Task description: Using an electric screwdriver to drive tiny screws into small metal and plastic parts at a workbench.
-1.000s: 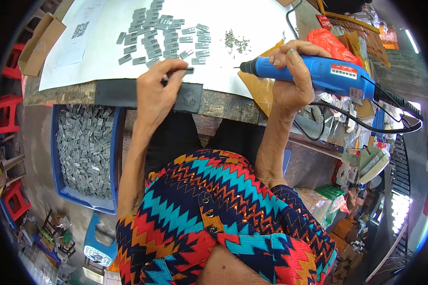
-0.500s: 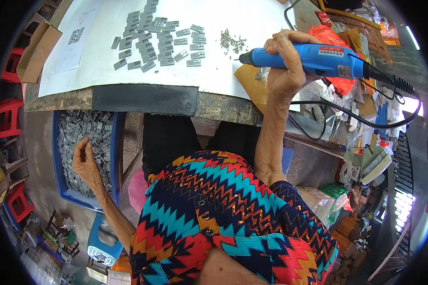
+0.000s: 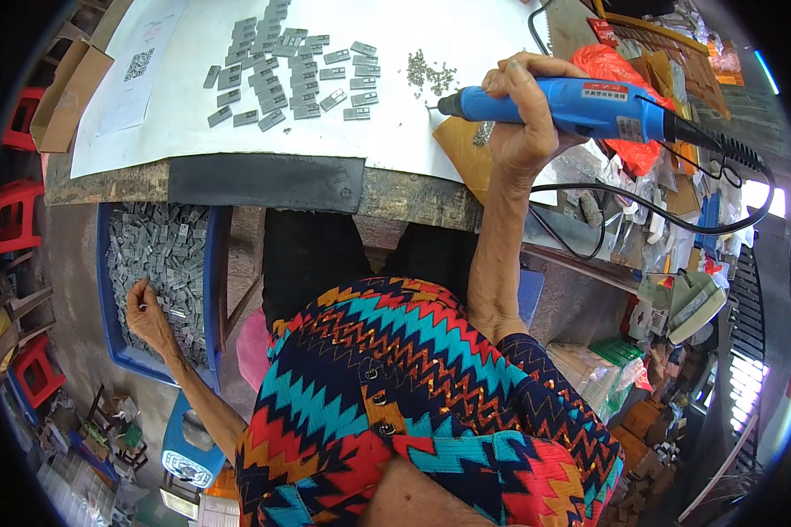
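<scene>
While your right hand (image 3: 526, 114) grips the blue corded electric screwdriver (image 3: 602, 104), your left hand (image 3: 149, 314) is over the blue bin (image 3: 214, 263).
Can't tell if it pinches anything. Grey rectangular blocks (image 3: 171, 246) crowd the bin: likely light, stiff, smooth; take by long edges. Screwdriver: rounded, hard-looking barrel, probably heavier.

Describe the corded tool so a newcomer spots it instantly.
Find the white sheet on the workbench. Near its right edge, the right hand grips the tool, pointing left. Unlike the red bag beside it, it is blue, with a black cord.
</scene>
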Motion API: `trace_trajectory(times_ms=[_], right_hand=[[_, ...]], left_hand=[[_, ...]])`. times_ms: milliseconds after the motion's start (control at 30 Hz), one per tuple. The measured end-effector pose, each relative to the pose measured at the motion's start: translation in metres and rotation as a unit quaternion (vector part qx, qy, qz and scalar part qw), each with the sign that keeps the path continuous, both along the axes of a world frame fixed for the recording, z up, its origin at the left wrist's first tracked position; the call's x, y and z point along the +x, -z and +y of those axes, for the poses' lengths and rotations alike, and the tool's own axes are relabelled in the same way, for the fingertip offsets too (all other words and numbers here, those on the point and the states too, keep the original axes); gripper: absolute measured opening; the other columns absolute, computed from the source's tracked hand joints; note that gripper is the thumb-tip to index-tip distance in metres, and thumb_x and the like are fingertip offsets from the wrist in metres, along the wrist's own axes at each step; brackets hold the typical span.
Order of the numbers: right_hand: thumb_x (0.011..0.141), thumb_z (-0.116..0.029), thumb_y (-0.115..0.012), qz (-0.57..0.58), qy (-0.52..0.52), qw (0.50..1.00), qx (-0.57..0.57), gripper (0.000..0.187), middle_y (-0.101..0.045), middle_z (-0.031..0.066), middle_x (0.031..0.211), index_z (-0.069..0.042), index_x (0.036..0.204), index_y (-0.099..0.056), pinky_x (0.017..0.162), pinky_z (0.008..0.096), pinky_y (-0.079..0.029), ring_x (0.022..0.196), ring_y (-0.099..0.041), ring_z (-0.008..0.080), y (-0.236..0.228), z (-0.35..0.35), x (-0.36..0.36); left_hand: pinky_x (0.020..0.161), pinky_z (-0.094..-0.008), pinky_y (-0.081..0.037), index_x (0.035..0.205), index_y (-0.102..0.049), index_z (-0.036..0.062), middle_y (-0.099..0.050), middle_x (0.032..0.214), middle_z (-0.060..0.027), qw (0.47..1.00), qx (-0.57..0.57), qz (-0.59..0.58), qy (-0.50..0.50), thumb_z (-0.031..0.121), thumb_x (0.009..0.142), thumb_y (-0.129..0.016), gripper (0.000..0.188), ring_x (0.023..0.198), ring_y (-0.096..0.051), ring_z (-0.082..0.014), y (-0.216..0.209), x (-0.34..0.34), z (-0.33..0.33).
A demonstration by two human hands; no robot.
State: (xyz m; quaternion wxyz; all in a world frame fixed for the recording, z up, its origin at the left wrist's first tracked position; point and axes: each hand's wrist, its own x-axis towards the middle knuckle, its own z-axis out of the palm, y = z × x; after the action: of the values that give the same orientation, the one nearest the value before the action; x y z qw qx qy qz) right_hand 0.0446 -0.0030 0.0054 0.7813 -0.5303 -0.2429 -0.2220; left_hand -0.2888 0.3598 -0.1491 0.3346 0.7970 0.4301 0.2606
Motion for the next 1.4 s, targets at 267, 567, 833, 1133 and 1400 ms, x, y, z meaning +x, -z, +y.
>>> trace_trajectory(times_ms=[267, 567, 833, 1133, 1400], right_hand=[[0.066, 0.007, -0.061, 0.023, -0.033, 0.998, 0.039, 0.027, -0.059, 0.0123, 0.068, 0.003, 0.09, -0.051, 0.053, 0.0304, -0.053, 0.052, -0.059, 0.0163, -0.01, -0.003, -0.012], [0.072, 0.007, -0.057, 0.045, -0.126, 0.99, 0.053, 0.026, -0.057, 0.0131, 0.073, 0.001, 0.096, -0.049, 0.058, 0.0321, -0.049, 0.056, -0.057, 0.0175, -0.033, -0.002, -0.035], [0.074, 0.007, -0.055, 0.043, -0.157, 0.985, 0.054, 0.026, -0.056, 0.0132, 0.075, 0.0, 0.099, -0.047, 0.06, 0.0319, -0.049, 0.058, -0.056, 0.0164, -0.038, -0.001, -0.042], [0.075, 0.007, -0.055, 0.047, -0.162, 0.983, 0.071, 0.025, -0.056, 0.0147, 0.076, 0.002, 0.098, -0.047, 0.058, 0.0319, -0.049, 0.057, -0.056, 0.0174, -0.038, 0.001, -0.044], [0.076, 0.007, -0.053, 0.05, -0.178, 0.977, 0.103, 0.025, -0.057, 0.018, 0.08, 0.001, 0.1, -0.048, 0.059, 0.0343, -0.049, 0.057, -0.057, 0.0182, -0.039, -0.001, -0.045]], left_hand=[[0.072, -0.0279, -0.046, 0.097, -0.064, 0.0027, -0.062, 0.094, -0.0081, 0.976, 0.196, -0.051, 0.081, 0.0, 0.081, -0.057, 0.017, 0.082, -0.057, -0.0166, -0.075, 0.079, -0.078], [0.067, -0.0335, -0.047, 0.095, -0.062, 0.0025, -0.057, 0.094, -0.0113, 0.861, 0.011, -0.223, 0.457, -0.003, 0.073, -0.062, 0.023, 0.081, -0.058, -0.0263, -0.123, 0.223, -0.211], [0.067, -0.0343, -0.048, 0.09, -0.062, 0.0007, -0.062, 0.081, -0.0118, 0.847, -0.047, -0.22, 0.482, 0.002, 0.074, -0.064, 0.017, 0.075, -0.059, -0.0243, -0.1, 0.241, -0.23], [0.054, -0.0226, -0.042, 0.089, -0.063, 0.0001, -0.062, 0.077, -0.0058, 0.851, -0.077, -0.209, 0.475, 0.004, 0.077, -0.065, 0.013, 0.062, -0.053, -0.0106, -0.099, 0.237, -0.227], [0.049, -0.0209, -0.041, 0.086, -0.065, -0.0004, -0.06, 0.066, -0.0032, 0.844, -0.229, -0.168, 0.455, 0.007, 0.081, -0.062, 0.01, 0.055, -0.052, -0.007, -0.102, 0.234, -0.225]])
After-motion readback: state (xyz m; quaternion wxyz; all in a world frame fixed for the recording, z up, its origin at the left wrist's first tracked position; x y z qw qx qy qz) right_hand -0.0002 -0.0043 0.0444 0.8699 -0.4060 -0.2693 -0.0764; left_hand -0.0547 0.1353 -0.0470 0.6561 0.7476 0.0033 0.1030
